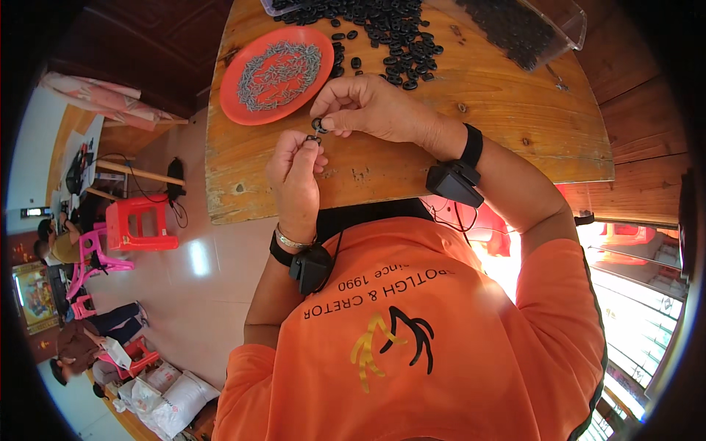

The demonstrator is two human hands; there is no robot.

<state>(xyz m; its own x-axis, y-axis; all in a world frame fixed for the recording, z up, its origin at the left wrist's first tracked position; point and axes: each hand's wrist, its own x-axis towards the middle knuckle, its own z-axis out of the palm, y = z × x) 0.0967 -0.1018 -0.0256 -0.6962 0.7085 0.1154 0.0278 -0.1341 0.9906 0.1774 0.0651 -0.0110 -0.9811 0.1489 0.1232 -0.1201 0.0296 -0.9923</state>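
- The left hand is raised over the near edge of the wooden surface, its fingers closed in a pinch on a small screw held at the fingertips.
- The right hand hovers just beyond it, thumb and forefinger gripping a small black ring directly above the screw; ring and screw are just beside each other, and I cannot tell whether they touch.
- Both wrists carry a black strap with a small black box; the left wrist also wears a metal bracelet.
- An orange round plate filled with grey screws lies on the surface to the left, just past the hands.
- A loose pile of black rings spreads across the surface beyond the right hand, close to the plate.
- A clear plastic tray holding more black pieces sits at the far right corner.
- On the floor to the left stand a red plastic stool and pink chairs, where other people sit.
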